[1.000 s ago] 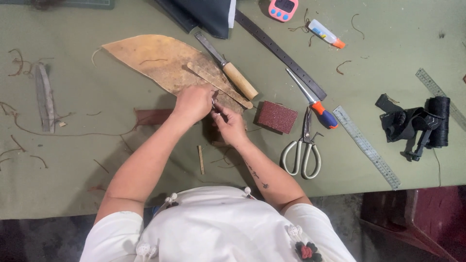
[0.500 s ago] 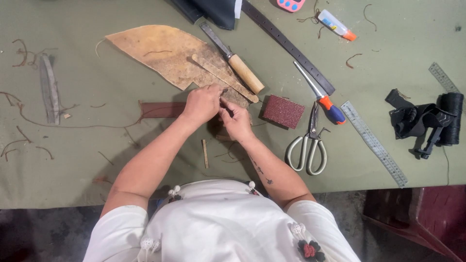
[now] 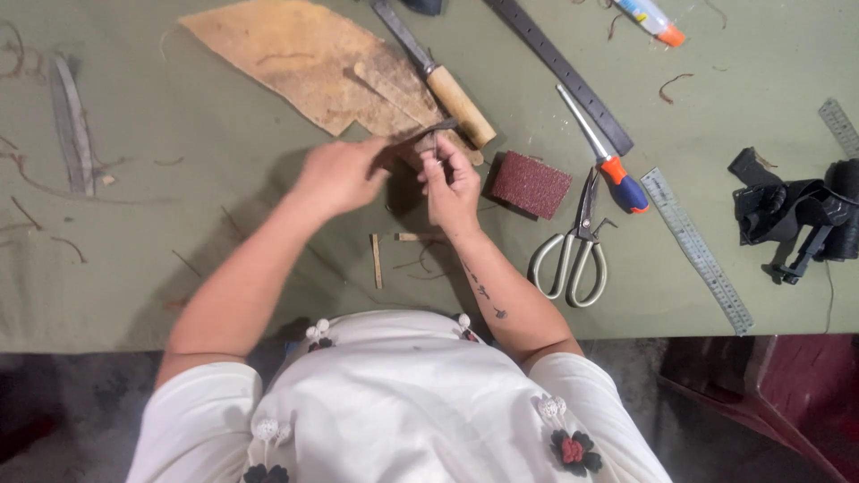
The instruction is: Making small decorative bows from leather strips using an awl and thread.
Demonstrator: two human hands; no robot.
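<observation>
Now the left hand [image 3: 338, 174] has lifted slightly off the dark strip that lay under it 0.5 s ago, fingers curled on a thin dark strip [image 3: 420, 136] running rightward; the right hand [image 3: 450, 183] pinches its other end, just short of the red-brown block [image 3: 530, 183] and scissors [image 3: 573, 246].

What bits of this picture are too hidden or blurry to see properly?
- The small dark piece pinched between the left hand and right hand: head view, mostly covered by fingers and blurred.
- The glue tube: its top is cut off by the upper edge.
- The black bundle: runs off the right edge, too tangled to name.
- The steel ruler: its markings are too small to read.
</observation>
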